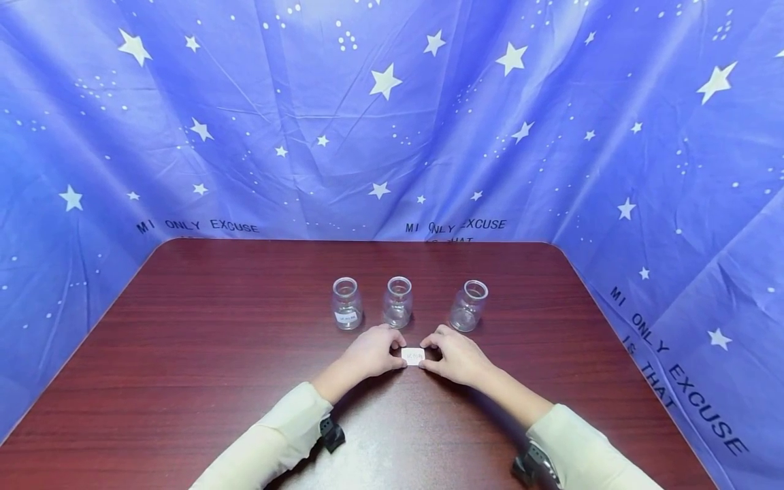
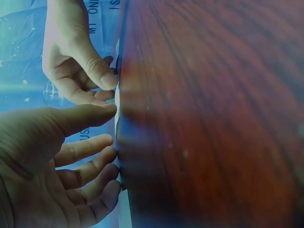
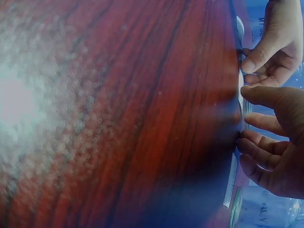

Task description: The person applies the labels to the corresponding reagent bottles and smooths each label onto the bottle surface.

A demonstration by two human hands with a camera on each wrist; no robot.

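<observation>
Spotter: Nearest you, your pale sleeves (image 1: 269, 432) run out of frame at the bottom of the head view, with dark devices (image 1: 332, 434) partly covered at your wrists.

Checker: And your hands?

Spotter: Your left hand (image 1: 370, 350) and right hand (image 1: 459, 355) face each other over the bench (image 1: 184, 354), each grip pinching one side of a small white label (image 1: 413, 356). Its writing is too small to read — and both wrist views show you the label edge-on, hiding its face.

Checker: Past that, you have three clear glass jars standing upright. Your left jar (image 1: 347, 299) bears a tag (image 1: 346, 318) with unreadable marks; your middle jar (image 1: 398, 304) is just behind your left fingers; your right jar (image 1: 469, 307) stands farther along. You can see through the glass to each base. Another view, your right wrist's, cuts one jar off at the corner — I cannot tell which.

Spotter: Farthest from you hangs the starry blue curtain (image 1: 331, 88), folds breaking up its lettering.
</observation>
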